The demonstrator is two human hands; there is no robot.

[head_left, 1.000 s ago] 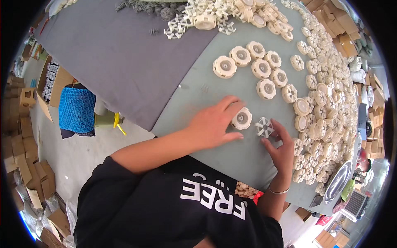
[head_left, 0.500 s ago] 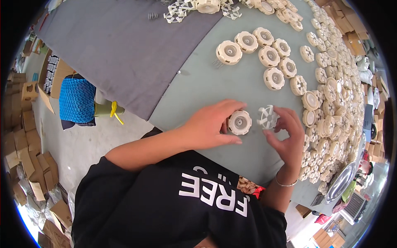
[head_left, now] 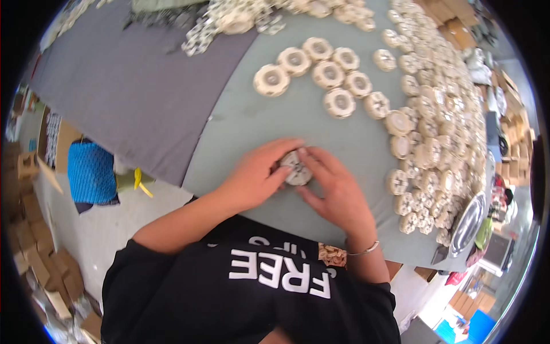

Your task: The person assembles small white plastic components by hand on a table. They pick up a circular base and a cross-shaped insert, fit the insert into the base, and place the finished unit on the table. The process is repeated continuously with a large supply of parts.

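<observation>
Low over the near part of the table, both my hands meet around a round cream plastic housing (head_left: 295, 175). Its upper face now shows the spoked plastic piece (head_left: 297, 165), lying on top of it. My left hand (head_left: 256, 175) is closed around the left side of the housing, its thumb on the face. From the right, my right hand (head_left: 338, 189) grips the rim and the spoked piece, fingers at the far edge and thumb at the near edge. Motion blur hides whether the spoked piece sits flush.
Beyond my hands stands a loose group of round cream housings (head_left: 328, 75), open faces up. A dense spread of similar parts (head_left: 438, 132) covers the right side, near a shiny oval tray (head_left: 468, 225). White spoked pieces (head_left: 201, 35) and dark springs lie at the back.
My right hand has moved left, bringing the spoked piece from beside the housing onto its face. My left hand keeps its hold. The whole view has shifted, too.
</observation>
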